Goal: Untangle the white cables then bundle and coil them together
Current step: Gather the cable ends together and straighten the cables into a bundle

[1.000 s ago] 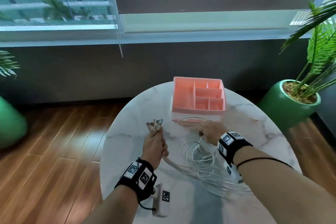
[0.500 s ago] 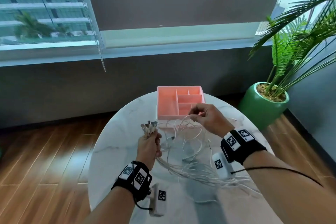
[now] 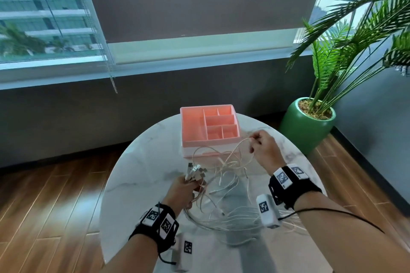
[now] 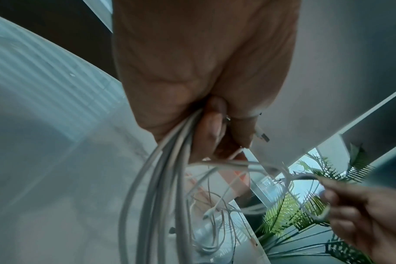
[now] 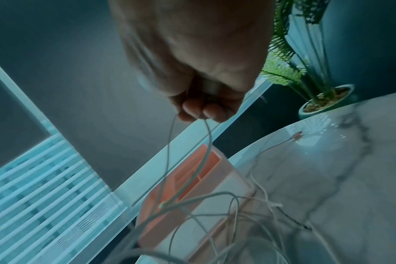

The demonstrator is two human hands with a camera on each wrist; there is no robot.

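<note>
- Round marble counter (image 3: 142,175) stands on a wooden floor, below a window with a grey blind half lowered.
- At the counter's 12 o'clock sits a pink organizer box (image 3: 193,131) with open compartments, a little off the far edge.
- Beyond the counter at about 2 o'clock stands a green pot (image 3: 304,131) with a palm-like plant.
- White cables (image 3: 224,213) lie in a loose tangle near the counter's middle, spreading toward 5 o'clock, with several loops lifted off the surface.
- Left hand (image 3: 180,191) is fisted round a bunch of the cables at about 7 o'clock from the box; their plug ends (image 3: 196,169) stick up together above the fist, and the left wrist view shows the strands (image 4: 170,169) leaving the palm side by side.
- Right hand (image 3: 265,150) is raised near the box's 4 o'clock corner, pinching a single strand between thumb and fingertips (image 5: 215,111); that strand hangs down in two runs into the tangle.
- One cable end (image 5: 297,135) lies apart on the marble at the right, toward the pot.
- Both wrists wear black bands with square printed markers.
</note>
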